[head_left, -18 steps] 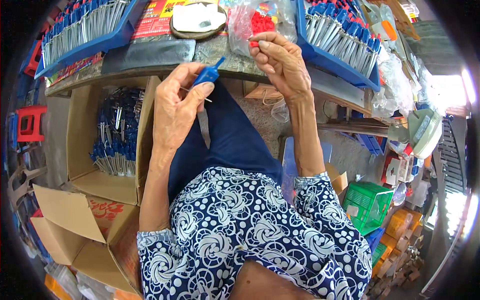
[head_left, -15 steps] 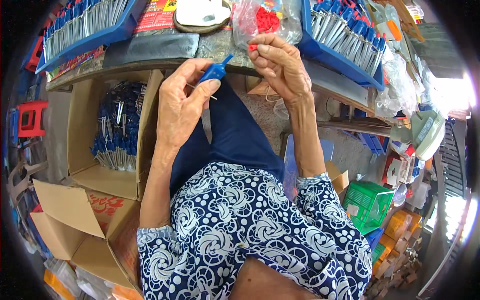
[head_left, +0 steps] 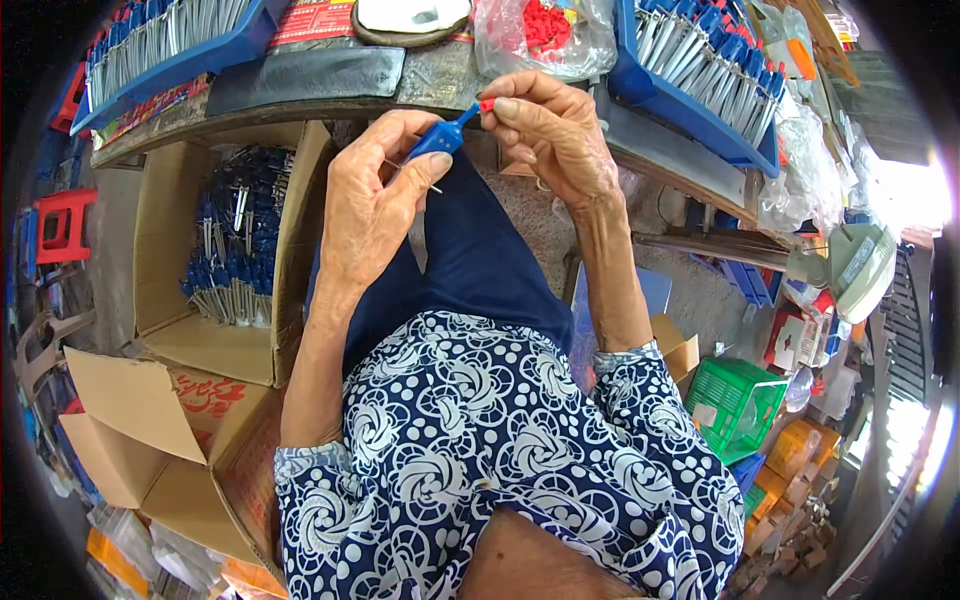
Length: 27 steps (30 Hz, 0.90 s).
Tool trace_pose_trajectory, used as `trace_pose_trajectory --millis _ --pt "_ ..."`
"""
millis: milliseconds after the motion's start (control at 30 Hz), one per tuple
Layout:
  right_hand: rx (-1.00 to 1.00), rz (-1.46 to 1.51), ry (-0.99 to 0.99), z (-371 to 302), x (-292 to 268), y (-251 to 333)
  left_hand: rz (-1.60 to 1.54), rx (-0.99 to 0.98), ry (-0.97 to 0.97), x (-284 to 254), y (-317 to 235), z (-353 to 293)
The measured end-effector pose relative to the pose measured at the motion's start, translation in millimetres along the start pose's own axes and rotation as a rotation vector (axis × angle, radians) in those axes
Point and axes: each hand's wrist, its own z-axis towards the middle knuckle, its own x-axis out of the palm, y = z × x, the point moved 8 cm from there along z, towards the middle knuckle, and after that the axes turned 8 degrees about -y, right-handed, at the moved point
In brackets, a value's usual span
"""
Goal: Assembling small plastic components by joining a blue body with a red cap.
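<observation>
My left hand (head_left: pixel 372 190) is closed around a blue plastic piece (head_left: pixel 440 138) with a narrow stem pointing up and right; a thin metal rod shows below it. Between thumb and fingertips, my right hand (head_left: pixel 560 135) pinches a small red cap (head_left: pixel 487 106). The cap meets the tip of the blue stem; whether it sits over the end I cannot tell. Beyond my right hand, a clear plastic bag (head_left: pixel 590 62) on the workbench holds more red pieces (head_left: pixel 546 28).
Blue trays of metal-shafted parts stand on the bench at left (head_left: pixel 185 88) and right (head_left: pixel 690 125). Between them are a dark flat strip (head_left: pixel 305 82) and a round dish (head_left: pixel 412 40). Below left, a cardboard box (head_left: pixel 205 352) holds more blue parts; a green crate (head_left: pixel 735 405) stands right.
My right hand has brought the red cap down and left to the blue stem's tip. My left hand has shifted slightly right with the blue piece.
</observation>
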Motion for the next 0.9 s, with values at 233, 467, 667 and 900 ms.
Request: trace_pose_trajectory --millis 233,467,667,900 --pt "-0.013 -0.018 0.042 -1.5 4.4 3.1 0.017 -0.019 0.011 0.5 0.2 -0.7" --pt "-0.015 -0.012 0.042 -2.5 5.2 3.0 0.027 -0.016 0.026 0.4 3.2 -0.5" --pt "-0.024 -0.03 0.073 -4.7 6.2 1.6 0.076 0.037 0.012 -0.9 2.4 -1.7" --pt "-0.062 -0.117 0.061 -7.1 5.8 -0.3 0.221 0.138 0.008 0.0 -5.6 -4.6"
